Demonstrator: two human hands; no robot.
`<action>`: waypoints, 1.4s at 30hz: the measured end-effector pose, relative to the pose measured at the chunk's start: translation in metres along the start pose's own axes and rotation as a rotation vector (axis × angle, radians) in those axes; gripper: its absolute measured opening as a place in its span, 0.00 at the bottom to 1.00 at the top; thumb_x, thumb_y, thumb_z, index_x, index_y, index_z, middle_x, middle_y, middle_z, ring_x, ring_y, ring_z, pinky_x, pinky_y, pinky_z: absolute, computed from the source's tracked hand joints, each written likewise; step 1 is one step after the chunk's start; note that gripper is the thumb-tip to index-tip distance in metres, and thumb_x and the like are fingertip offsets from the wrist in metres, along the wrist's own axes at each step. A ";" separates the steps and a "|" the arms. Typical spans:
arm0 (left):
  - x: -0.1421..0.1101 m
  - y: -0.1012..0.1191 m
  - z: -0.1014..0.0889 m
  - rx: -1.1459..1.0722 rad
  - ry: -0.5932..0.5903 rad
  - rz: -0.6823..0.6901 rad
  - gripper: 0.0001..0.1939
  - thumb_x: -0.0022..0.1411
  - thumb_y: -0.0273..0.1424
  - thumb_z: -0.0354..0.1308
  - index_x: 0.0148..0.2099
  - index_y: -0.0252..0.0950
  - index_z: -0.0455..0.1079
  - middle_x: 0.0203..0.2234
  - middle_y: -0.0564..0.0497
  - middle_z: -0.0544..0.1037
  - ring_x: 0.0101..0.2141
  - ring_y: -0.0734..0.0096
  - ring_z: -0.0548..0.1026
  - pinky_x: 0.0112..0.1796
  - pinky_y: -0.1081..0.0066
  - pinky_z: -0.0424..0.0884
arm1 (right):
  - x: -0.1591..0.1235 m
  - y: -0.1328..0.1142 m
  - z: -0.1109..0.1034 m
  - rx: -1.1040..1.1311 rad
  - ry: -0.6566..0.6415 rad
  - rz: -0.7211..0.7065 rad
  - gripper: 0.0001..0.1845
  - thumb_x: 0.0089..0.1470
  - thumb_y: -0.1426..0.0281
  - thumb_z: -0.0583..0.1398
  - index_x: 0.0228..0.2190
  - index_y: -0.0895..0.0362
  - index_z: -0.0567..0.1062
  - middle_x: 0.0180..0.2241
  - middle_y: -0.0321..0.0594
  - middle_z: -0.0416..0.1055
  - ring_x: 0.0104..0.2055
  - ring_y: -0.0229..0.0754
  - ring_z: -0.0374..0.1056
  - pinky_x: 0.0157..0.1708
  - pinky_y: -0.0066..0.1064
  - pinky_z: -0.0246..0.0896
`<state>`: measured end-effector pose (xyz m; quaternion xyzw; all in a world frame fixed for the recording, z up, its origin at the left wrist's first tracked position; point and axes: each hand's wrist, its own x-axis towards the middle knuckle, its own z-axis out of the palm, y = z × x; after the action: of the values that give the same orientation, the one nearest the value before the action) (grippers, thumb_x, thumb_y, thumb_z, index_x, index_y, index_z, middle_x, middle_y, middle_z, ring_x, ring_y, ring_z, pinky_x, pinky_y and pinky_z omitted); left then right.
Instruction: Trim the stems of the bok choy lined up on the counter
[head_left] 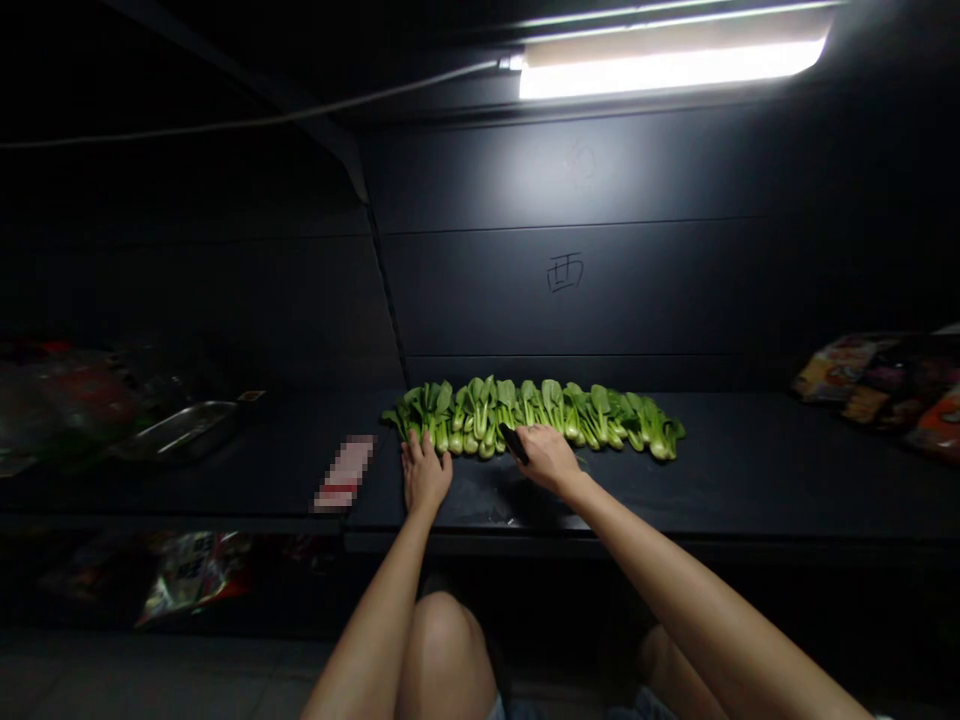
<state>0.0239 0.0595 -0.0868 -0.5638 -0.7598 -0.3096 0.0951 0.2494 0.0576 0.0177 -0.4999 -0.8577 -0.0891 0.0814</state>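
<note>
A long row of green bok choy [553,400] lies along the dark shelf, leaves to the back and pale stem ends to the front. My left hand [424,474] rests at the row's left end, fingers apart, with its fingertips at the front stems. My right hand [550,457] is closed around a black, narrow object [514,443] in front of the middle of the row. Only one end of that object sticks out to the left of the fist, so its kind cannot be made out.
The dark shelf [750,495] ends at a front edge above my knees. Left of the bok choy are a blurred-out pinkish card [345,474] and a metal tray [185,430]. Packaged bags [847,365] stand at the right. A lit tube lamp [675,66] hangs above.
</note>
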 end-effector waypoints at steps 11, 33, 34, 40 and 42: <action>0.000 -0.001 0.001 -0.029 0.007 -0.016 0.30 0.61 0.36 0.49 0.63 0.29 0.56 0.64 0.33 0.53 0.64 0.45 0.51 0.59 0.52 0.57 | -0.018 0.029 -0.003 -0.008 0.008 0.075 0.12 0.58 0.68 0.53 0.40 0.60 0.71 0.40 0.48 0.75 0.45 0.46 0.68 0.42 0.31 0.52; -0.001 0.012 -0.010 0.039 -0.027 0.312 0.27 0.64 0.34 0.46 0.64 0.31 0.56 0.64 0.38 0.56 0.65 0.54 0.50 0.61 0.48 0.48 | -0.050 0.082 0.002 -0.031 0.076 0.119 0.14 0.61 0.65 0.51 0.39 0.60 0.72 0.40 0.47 0.75 0.44 0.46 0.68 0.41 0.31 0.49; -0.002 0.016 -0.010 0.037 -0.033 0.329 0.27 0.64 0.34 0.46 0.64 0.32 0.56 0.64 0.38 0.56 0.65 0.55 0.50 0.62 0.48 0.47 | -0.051 0.085 0.003 -0.034 0.086 0.116 0.14 0.61 0.65 0.51 0.40 0.60 0.72 0.40 0.48 0.75 0.44 0.46 0.68 0.41 0.31 0.49; -0.013 0.067 -0.006 0.002 -0.091 0.432 0.27 0.64 0.34 0.47 0.64 0.34 0.55 0.65 0.40 0.54 0.66 0.57 0.48 0.62 0.49 0.46 | -0.059 0.095 0.002 -0.028 0.120 0.134 0.16 0.62 0.63 0.50 0.43 0.60 0.71 0.42 0.49 0.74 0.46 0.46 0.67 0.43 0.31 0.49; -0.019 0.087 -0.003 -0.009 -0.125 0.510 0.29 0.64 0.35 0.47 0.65 0.33 0.54 0.66 0.40 0.51 0.66 0.58 0.46 0.63 0.49 0.43 | -0.061 0.097 0.001 -0.028 0.114 0.140 0.16 0.62 0.63 0.50 0.42 0.60 0.71 0.41 0.49 0.74 0.45 0.46 0.67 0.43 0.31 0.49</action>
<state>0.1096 0.0575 -0.0629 -0.7557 -0.5961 -0.2433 0.1204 0.3631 0.0534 0.0102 -0.5539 -0.8132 -0.1236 0.1288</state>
